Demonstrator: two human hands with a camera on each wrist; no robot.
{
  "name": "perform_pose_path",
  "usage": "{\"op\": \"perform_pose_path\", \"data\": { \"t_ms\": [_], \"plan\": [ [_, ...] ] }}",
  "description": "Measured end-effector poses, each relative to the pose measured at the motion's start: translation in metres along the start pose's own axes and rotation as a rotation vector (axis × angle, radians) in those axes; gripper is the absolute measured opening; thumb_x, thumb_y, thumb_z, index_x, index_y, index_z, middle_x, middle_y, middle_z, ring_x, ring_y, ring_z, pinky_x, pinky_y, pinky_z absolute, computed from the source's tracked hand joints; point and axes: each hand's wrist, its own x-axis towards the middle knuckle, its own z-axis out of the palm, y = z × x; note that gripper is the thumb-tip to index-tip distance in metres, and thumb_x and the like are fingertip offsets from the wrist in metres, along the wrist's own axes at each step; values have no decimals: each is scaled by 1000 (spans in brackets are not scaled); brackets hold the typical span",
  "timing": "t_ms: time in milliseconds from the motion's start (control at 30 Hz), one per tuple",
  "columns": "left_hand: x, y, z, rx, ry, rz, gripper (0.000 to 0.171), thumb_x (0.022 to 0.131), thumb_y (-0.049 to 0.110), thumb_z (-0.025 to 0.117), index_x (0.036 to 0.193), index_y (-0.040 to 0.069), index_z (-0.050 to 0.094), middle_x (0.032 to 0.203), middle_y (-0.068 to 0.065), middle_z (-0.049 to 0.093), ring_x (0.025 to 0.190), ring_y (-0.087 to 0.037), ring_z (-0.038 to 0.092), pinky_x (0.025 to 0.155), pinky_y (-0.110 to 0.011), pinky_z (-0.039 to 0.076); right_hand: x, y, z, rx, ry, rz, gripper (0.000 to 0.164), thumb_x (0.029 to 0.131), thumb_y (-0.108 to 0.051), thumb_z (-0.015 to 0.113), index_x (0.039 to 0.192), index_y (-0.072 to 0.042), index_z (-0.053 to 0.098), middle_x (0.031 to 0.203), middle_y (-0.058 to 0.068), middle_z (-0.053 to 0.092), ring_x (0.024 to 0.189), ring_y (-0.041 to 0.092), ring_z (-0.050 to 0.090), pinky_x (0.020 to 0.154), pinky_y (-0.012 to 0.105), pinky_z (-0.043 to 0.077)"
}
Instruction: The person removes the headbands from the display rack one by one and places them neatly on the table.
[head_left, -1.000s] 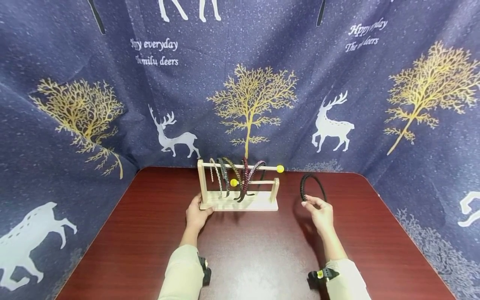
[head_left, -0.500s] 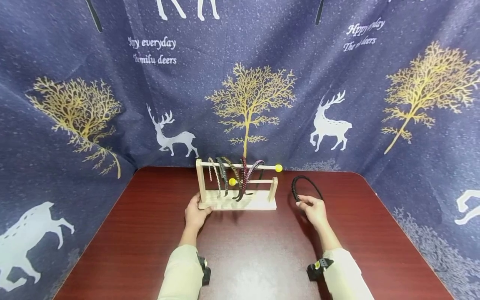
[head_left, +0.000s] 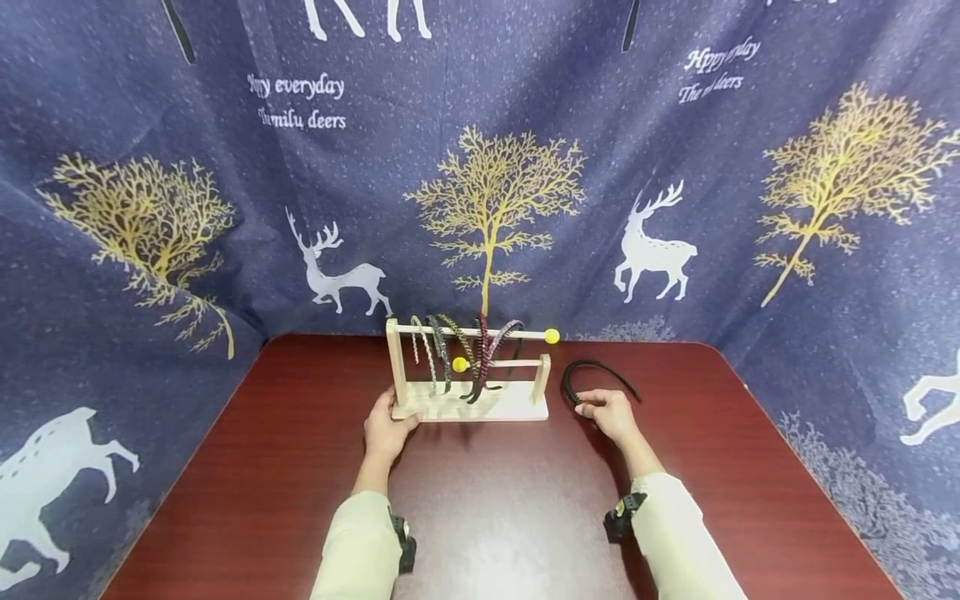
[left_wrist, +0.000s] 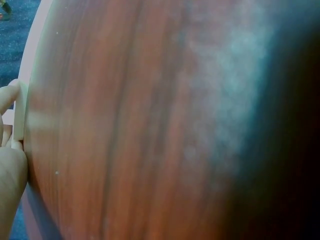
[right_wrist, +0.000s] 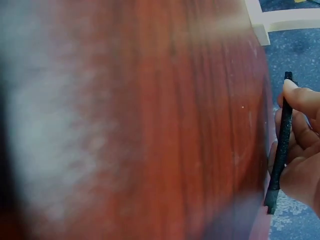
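One black headband [right_wrist: 283, 145] is just right of the wooden rack [head_left: 522, 407], pinched between the right hand's [head_left: 611, 414] thumb and fingers. A light pinch should suit its thin band; the left hand [head_left: 386, 429], gripping the rack's left end, should hold firm.

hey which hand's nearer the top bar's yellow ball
Right. The right hand, holding the black headband, is lower and right of the ball; the left hand grips the rack at its left end.
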Motion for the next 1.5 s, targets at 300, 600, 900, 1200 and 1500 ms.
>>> {"op": "perform_pose_path", "data": {
  "t_ms": [300, 600, 900, 1200, 1500],
  "plan": [
    [-1, -2, -5, -4, 1, 0, 74, 69, 7, 81, 134, 3, 47, 126, -16, 55, 116, -31, 50, 102, -43, 35, 11, 2, 7, -5, -67, 6, 20, 74, 3, 70, 94, 6, 70, 76, 14, 67, 47, 15, 51, 41, 25, 44],
    [3, -3, -7, -45, -7, -1, 75, 69, 4, 80, 135, 0, 45, 128, -19, 53, 119, -31, 48, 101, -39, 38, 21, -3, 8, -21, -100, 29, 23, 71, 2, 73, 93, 7, 70, 79, 13, 68, 56, 13, 53, 48, 24, 45],
    [-1, -4, -7, -123, -7, -17, 74, 68, -2, 78, 134, -4, 44, 127, -25, 51, 121, -34, 45, 101, -41, 39, 25, -4, 10, 8, -165, 32, 25, 70, 1, 75, 93, 7, 70, 83, 13, 69, 64, 13, 54, 55, 25, 46],
    [-1, -7, -7, -131, -23, -33, 75, 69, 1, 79, 134, -3, 43, 130, -23, 49, 123, -33, 44, 102, -38, 37, 20, -11, 8, -25, -175, -12, 27, 76, -3, 73, 99, 9, 67, 92, 18, 67, 76, 20, 62, 66, 31, 52],
    [2, -2, -2, -146, -32, -32, 76, 68, -1, 79, 135, -3, 43, 130, -23, 49, 123, -32, 43, 102, -38, 37, -4, -33, 3, 1, -93, 9, 34, 85, -16, 68, 113, 4, 63, 114, 19, 61, 106, 34, 54, 87, 47, 46]
  ]
}}
